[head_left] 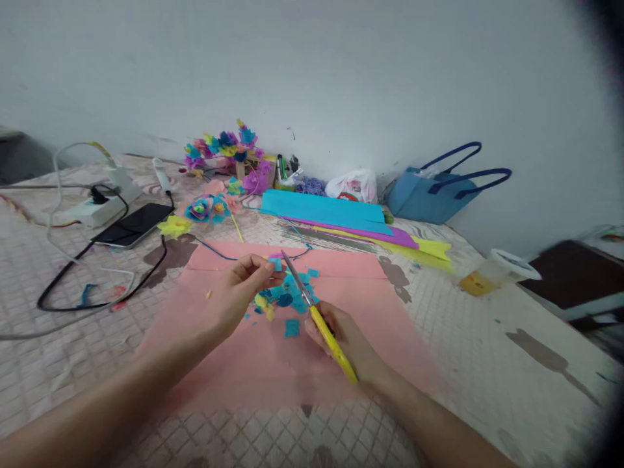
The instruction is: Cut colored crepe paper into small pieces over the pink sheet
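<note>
Between the thumb and fingers of my left hand [251, 276] is a small blue paper piece [275, 264], with a bit of purple showing at its top edge. My right hand [344, 335] is closed around yellow-handled scissors [319, 322], whose blades point up and left, their tips close beside the blue piece. Below the hands, a pile of cut blue paper pieces [291, 289] and some yellow scraps [266, 307] lie on a pink paper sheet [229, 370]. One blue square [292, 327] lies apart, nearer to me.
Folded blue paper [322, 209] lies behind the sheet, over purple and yellow strips. Paper flowers [227, 146] stand at the back left. A phone [136, 224], cables and a power strip [104, 201] are at left; a plastic cup [497, 273] and blue bag [429, 195] at right.
</note>
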`<state>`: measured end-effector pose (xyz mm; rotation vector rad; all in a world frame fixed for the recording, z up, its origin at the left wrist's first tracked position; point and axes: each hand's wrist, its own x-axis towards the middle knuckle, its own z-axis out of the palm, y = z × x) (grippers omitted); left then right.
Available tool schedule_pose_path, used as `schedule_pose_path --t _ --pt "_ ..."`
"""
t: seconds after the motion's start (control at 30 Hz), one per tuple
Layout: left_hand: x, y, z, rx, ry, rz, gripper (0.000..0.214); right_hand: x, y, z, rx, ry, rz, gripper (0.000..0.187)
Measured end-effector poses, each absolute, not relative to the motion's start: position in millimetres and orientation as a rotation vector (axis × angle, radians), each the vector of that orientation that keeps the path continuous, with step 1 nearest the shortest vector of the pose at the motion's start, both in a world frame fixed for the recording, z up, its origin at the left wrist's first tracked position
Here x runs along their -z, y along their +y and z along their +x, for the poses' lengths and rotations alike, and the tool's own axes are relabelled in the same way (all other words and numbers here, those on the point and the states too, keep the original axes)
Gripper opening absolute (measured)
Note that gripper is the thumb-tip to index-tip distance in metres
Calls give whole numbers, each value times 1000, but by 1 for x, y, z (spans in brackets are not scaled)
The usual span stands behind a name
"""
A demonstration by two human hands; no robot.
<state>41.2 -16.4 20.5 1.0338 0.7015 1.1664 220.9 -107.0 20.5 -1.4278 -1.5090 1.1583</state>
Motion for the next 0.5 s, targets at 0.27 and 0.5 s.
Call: schedule_pose_path --t 0.27,0.5 --pt "-20 -19 43 -1171 618 980 15 -12 -105 222 -1095 -1562 -1453 33" --pt "-23 -19 44 -1165 587 937 14 -9 -105 223 -1082 -1598 -1451 32"
